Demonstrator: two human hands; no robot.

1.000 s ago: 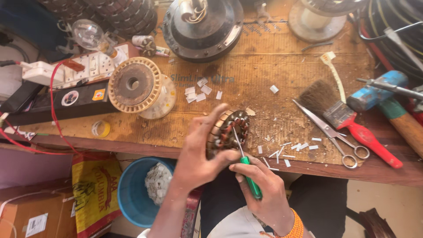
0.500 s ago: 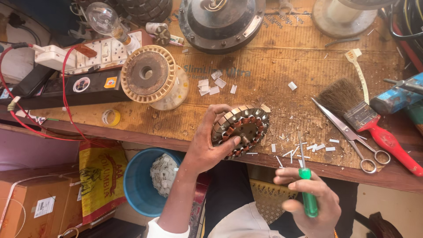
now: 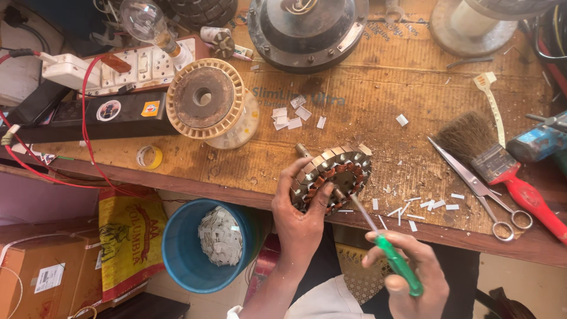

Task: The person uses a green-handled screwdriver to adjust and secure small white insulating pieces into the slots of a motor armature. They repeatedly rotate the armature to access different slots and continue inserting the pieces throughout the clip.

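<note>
The left hand (image 3: 301,227) is clamped on the round stator (image 3: 332,179) at the surface (image 3: 378,147) edge. At 4 o'clock from it, the right hand (image 3: 413,277) grips a green screwdriver (image 3: 390,257), tip near the stator.

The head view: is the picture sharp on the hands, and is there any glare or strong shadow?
Head view: left hand and stator are sharp; right hand with screwdriver is slightly soft; light is even, shadows faint, a small glint on the glass bulb.
</note>
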